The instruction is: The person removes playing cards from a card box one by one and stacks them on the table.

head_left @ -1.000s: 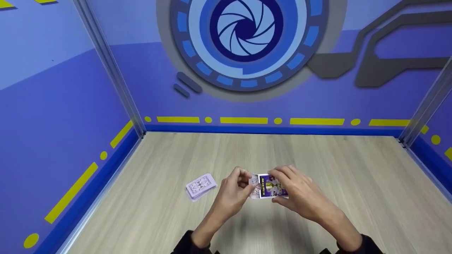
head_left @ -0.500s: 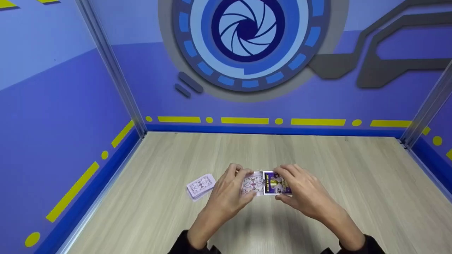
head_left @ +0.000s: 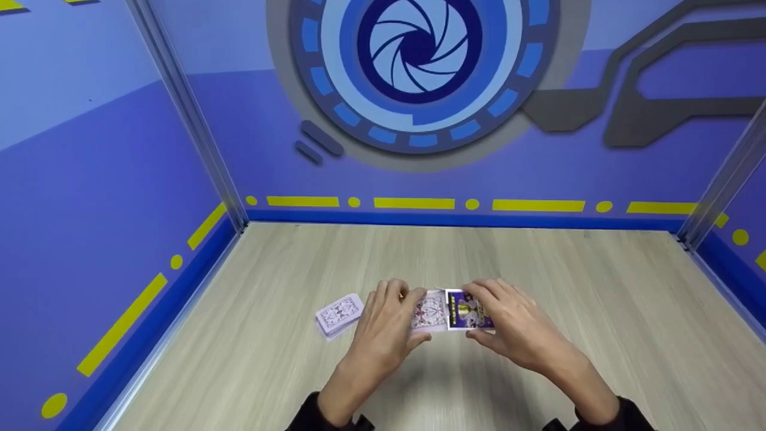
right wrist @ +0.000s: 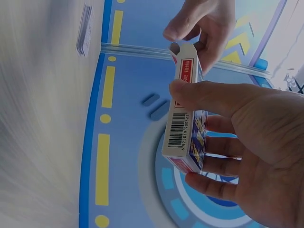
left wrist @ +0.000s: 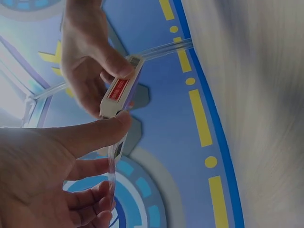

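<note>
Right hand (head_left: 508, 320): curled round the box (head_left: 463, 311), thumb on its near narrow side, fingers at the far side
Left hand (head_left: 383, 326): holds the cards (head_left: 429, 311) by opposite edges, thumb near and fingers far
Box: between the hands, open end toward the left hand; apparently raised off the surface (head_left: 287, 269)
Cards: partly inside the box, partly out at its open end, patterned back up; count cannot be told
Deck (head_left: 340, 314): on the surface, just beside the left hand, its edges uneven
Mouth risk: a tilt between cards and box could catch a corner on the rim or flap (right wrist: 188, 50), bending either
Grip risk: too hard a squeeze could pinch the box narrow and jam the cards; too loose a hold could spill them
Deck risk: a low sweep of the left hand could scatter it
</note>
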A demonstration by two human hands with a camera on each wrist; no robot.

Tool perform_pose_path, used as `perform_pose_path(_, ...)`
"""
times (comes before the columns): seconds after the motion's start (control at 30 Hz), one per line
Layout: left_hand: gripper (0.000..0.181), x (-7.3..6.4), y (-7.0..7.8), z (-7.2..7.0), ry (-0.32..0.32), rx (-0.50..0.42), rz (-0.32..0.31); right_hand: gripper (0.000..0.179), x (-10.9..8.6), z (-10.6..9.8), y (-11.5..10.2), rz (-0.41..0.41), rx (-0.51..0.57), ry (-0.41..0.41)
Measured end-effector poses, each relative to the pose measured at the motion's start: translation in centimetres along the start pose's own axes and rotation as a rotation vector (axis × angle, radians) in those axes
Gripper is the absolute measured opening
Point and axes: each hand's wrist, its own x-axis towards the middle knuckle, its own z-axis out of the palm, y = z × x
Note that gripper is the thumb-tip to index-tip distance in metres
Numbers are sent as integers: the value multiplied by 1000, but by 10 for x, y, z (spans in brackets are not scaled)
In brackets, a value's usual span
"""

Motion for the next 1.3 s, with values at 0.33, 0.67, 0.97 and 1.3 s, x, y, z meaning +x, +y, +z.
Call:
perform_pose_path(0.33,67,3,-35,-22,76,-150,-167,67,-4,-14,18,116,12,-8)
perform_pose_path(0.67,68,0,-68,-35,74,-116,-287,65,-6,-23,30,153,11,30)
perform_pose_path(0.97,69,0,-95,-22,-101,-138,-438,66,-7,-24,31,156,4,38)
perform_pose_path(1.3,68,0,-113,-3,-206,-168,-506,67,-8,-25,33,162,-14,50)
